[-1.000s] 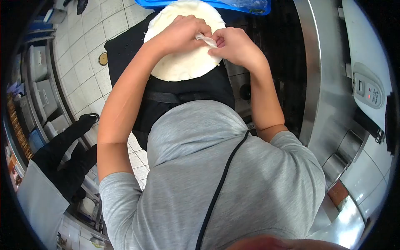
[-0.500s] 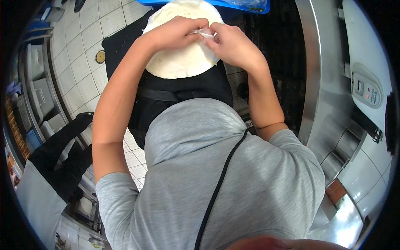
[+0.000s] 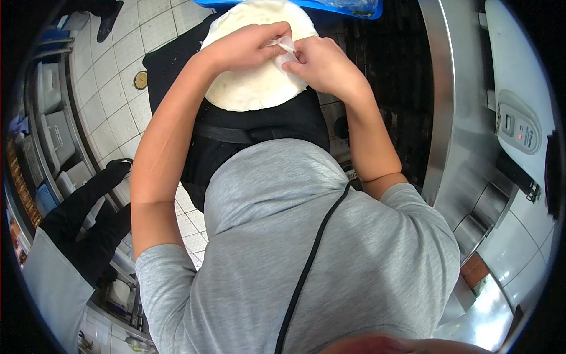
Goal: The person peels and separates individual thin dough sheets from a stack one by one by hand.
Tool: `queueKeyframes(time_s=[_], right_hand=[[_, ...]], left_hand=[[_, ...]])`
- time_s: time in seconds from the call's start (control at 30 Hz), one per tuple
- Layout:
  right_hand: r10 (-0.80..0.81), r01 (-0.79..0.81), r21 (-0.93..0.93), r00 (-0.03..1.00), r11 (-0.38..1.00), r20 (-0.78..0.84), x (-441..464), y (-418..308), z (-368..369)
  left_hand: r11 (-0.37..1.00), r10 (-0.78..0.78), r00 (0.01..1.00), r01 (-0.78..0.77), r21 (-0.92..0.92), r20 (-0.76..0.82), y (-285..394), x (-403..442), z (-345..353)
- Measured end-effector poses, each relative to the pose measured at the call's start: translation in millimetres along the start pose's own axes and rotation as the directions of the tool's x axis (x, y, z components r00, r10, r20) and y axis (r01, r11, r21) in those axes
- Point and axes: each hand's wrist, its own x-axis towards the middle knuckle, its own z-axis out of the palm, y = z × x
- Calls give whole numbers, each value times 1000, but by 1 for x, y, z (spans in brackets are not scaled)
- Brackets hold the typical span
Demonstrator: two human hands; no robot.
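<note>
Across the dark-clad lap lies a pale, round, floppy disc (image 3: 250, 94), which looks like thin dough sheets or flatbread. Above its upper middle my two hands meet. My left hand (image 3: 253, 46) is closed, its fingertips pinching a thin, whitish, see-through sheet (image 3: 286, 45). That sheet is crumpled between the hands; whether it is a layer of the disc or plastic film, I cannot tell. My right hand (image 3: 324, 62) is curled beside it, thumb and fingertips at the sheet's right edge. Both hands hide part of the disc.
A blue tray (image 3: 348, 12) with clear plastic in it sits beyond the disc. Along the right runs a steel edge (image 3: 439, 106). Another person's dark trousers (image 3: 76, 218) are at left, and a dark shoe (image 3: 109, 22) is on the tiled floor (image 3: 156, 29).
The whitish sheet stands up more and shows larger between my hands. My right hand has shifted slightly left and down. The dark shoe at upper left has come further into view.
</note>
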Motion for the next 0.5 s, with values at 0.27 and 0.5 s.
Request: queueKeyframes(time_s=[0.27, 0.5], right_hand=[[4, -4, -48, 1000, 999, -14, -2, -5, 1], [89, -96, 79, 993, 992, 81, -2, -12, 1]], left_hand=[[1000, -23, 1000, 23, -8, -14, -1, -1, 1], [1000, -14, 1000, 14, -15, 14, -1, 0, -1]])
